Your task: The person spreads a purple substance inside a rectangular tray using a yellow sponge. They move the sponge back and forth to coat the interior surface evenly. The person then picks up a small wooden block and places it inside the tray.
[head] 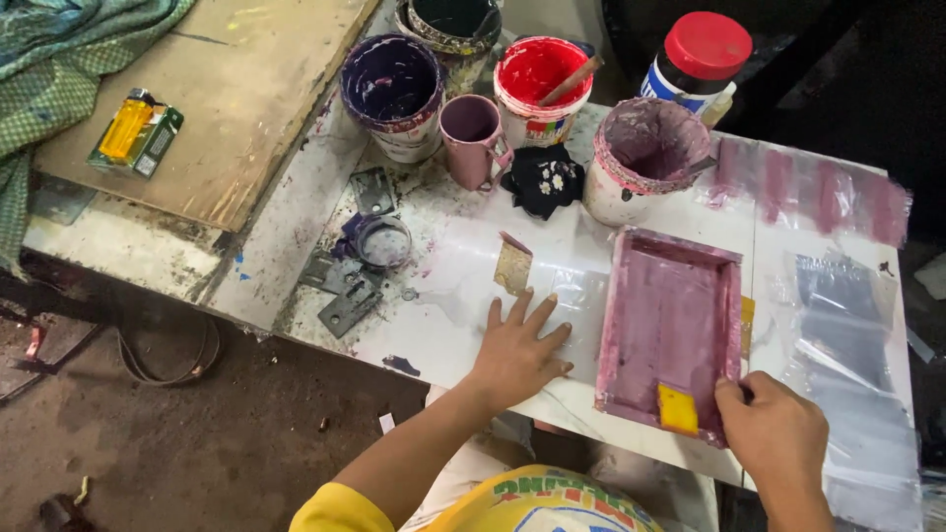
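Note:
My left hand (514,347) lies flat with fingers spread on the white tabletop (463,296), just left of a small framed printing screen (670,320) smeared with pink-purple paint. My right hand (774,432) is closed at the near right corner of that frame, beside a yellow squeegee block (678,409) resting on the screen's near edge; whether the fingers grip the block or the frame is unclear. A small tan scrap (512,266) sits just beyond my left fingertips.
Paint pots line the back: a purple tub (392,84), a pink mug (473,133), a red tub with a stick (540,79), a pink-stained bucket (642,158), a red-lidded jar (698,59). A black flowered cloth (542,182), metal plates (345,296), clear plastic sheeting (847,335), a wooden board (232,99).

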